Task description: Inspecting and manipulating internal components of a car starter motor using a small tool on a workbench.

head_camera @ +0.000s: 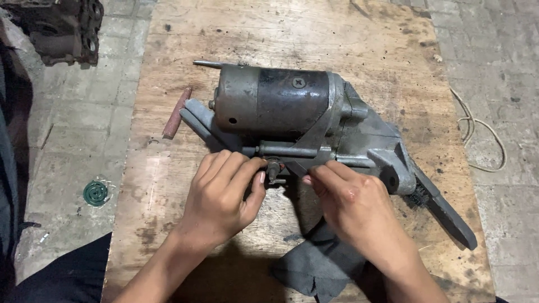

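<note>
A grimy grey and black starter motor [281,101] lies on its side on a worn wooden board [292,33]. My left hand [222,196] pinches a small dark stud or terminal [273,168] at the motor's near side between thumb and fingers. My right hand [353,205] meets it from the right, fingertips on the same spot; whether it holds a small part I cannot tell. A grey brush [443,210] sticks out from under the motor to the lower right. A dark grey rag [320,264] lies under my right wrist.
A reddish-brown tool handle [176,112] rests at the board's left side, and a thin metal rod [208,63] pokes out behind the motor. On the paved floor are a rusty engine part [62,28], a small green disc [95,193] and a pale cord [477,129].
</note>
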